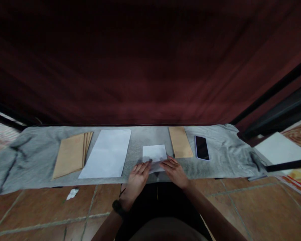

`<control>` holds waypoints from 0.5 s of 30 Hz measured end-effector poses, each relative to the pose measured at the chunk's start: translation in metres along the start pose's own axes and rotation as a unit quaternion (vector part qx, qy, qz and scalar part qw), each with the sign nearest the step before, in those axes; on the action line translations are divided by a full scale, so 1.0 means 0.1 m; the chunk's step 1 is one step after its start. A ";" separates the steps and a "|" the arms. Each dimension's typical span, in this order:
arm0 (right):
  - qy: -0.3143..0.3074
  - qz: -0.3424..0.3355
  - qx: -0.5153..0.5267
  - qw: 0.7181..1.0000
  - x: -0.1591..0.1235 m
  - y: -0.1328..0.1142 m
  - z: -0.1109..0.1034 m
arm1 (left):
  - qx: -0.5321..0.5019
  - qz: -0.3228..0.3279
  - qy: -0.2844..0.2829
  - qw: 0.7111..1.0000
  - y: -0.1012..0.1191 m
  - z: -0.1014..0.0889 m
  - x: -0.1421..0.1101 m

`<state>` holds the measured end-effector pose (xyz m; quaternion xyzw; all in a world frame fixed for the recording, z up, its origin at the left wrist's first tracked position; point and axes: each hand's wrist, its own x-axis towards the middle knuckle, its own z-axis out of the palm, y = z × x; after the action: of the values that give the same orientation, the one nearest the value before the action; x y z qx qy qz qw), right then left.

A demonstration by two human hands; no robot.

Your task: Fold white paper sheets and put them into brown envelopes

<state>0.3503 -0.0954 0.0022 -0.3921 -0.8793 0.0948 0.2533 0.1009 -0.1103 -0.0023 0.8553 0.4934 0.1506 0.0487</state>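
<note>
A white sheet of paper (154,152) lies folded down to a small size on the grey cloth before me. Its near edge is raised in a flap between both hands. My left hand (138,175), with a dark watch on the wrist, grips the left end of this edge with its fingers drawn together. At the right end, my right hand (174,170) closes its fingers on the same edge. The fingertips partly hide the flap. Just right of the sheet lies a brown envelope (181,142), close to my right fingers.
Left of the hands lie a stack of white paper (106,154) and several fanned brown envelopes (70,154). A phone (202,148) rests at the right. The grey cloth (225,154) covers a narrow surface, with a dark red curtain (150,67) behind and tiled floor (50,211) below.
</note>
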 end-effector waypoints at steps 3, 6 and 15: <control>0.065 -0.007 0.001 0.998 0.23 -0.07 -0.29 | -0.066 -0.061 0.049 0.995 0.18 -0.13 0.12; 0.168 0.053 0.018 0.984 0.37 -0.13 -0.52 | -0.244 -0.184 0.123 0.944 0.26 -0.26 0.26; 0.226 0.180 0.099 0.952 0.19 -0.13 -0.31 | -0.700 -0.449 0.152 0.534 0.18 -0.14 0.36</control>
<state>0.3477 -0.0914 0.0401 -0.5278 -0.7002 0.1341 0.4618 0.1287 -0.0898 0.0228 0.1776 0.5496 0.5337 0.6177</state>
